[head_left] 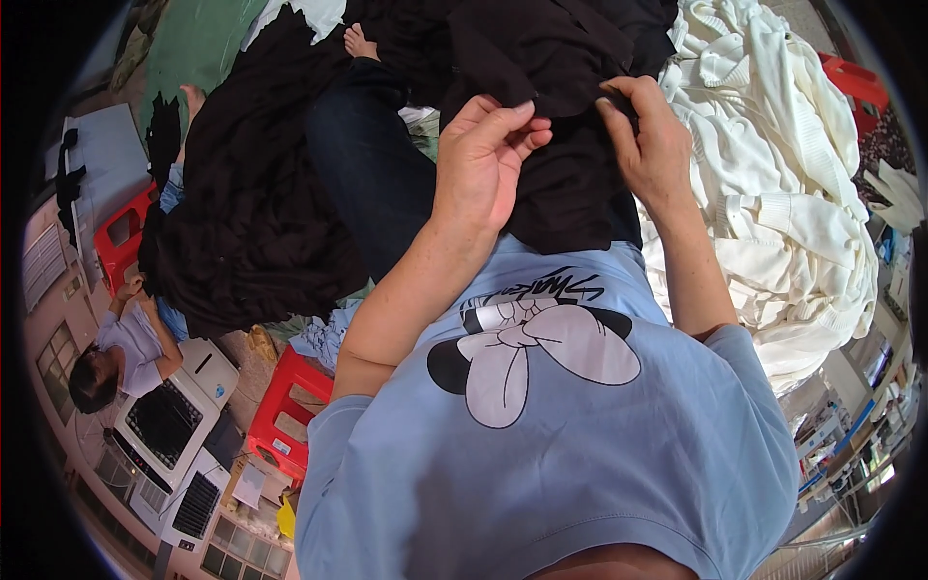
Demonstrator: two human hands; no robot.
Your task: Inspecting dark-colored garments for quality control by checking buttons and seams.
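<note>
Both hands are at the dark cloth [546, 53] now, and it lies over the lap, just left of the white heap of knitwear [783, 155]. Look at the left hand [478, 159], the one farther from the white heap: its thumb presses down on a corner of the dark cloth with the forefinger folded behind, so those two are clamped on the fabric, while the other fingers curl loosely. Over to the right hand [657, 145], right beside the white heap: thumb and forefinger sit at the edge of the dark cloth, tips near each other, and whether they pinch any fabric (dark on dark up there, tough to call) I cannot tell. Its remaining fingers are mostly hidden.

Left of the white heap, dark trousers [362, 145] show, with a bare foot [360, 43] beyond the bent knee. Well to the left of the white heap sprawls a black pile of cloth [251, 193]; farther left again, a green sheet [198, 58]. The light blue T-shirt [599, 464] fills the near left side of the white heap, a cartoon print across it. One red stool [290, 396] stands well left of the heap. And far left of it, a person in a pale top [135, 348] is beside a boxy white machine [205, 369].
</note>
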